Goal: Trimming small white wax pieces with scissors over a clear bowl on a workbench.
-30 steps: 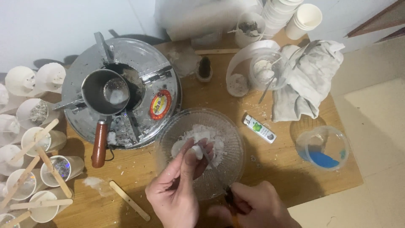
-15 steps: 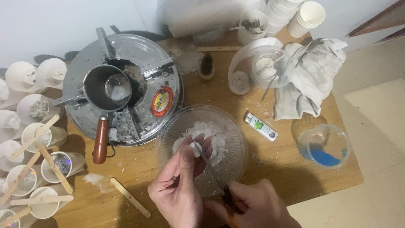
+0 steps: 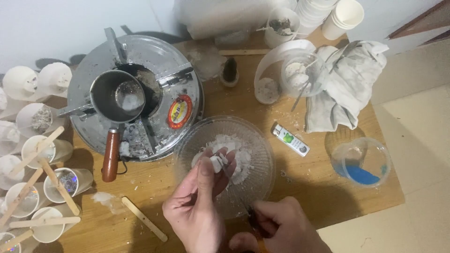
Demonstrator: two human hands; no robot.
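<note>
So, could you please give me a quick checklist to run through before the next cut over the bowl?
1. Left hand pinches the white chunk: ok.
2. Chunk held over the glass bowl: ok.
3. Right hand grips the knife handle: ok.
4. Blade clear of left fingertips: cannot tell, too close.
5. Bowl fully on the wooden table: ok.
6. Lighter lies apart from the bowl: ok.
</note>
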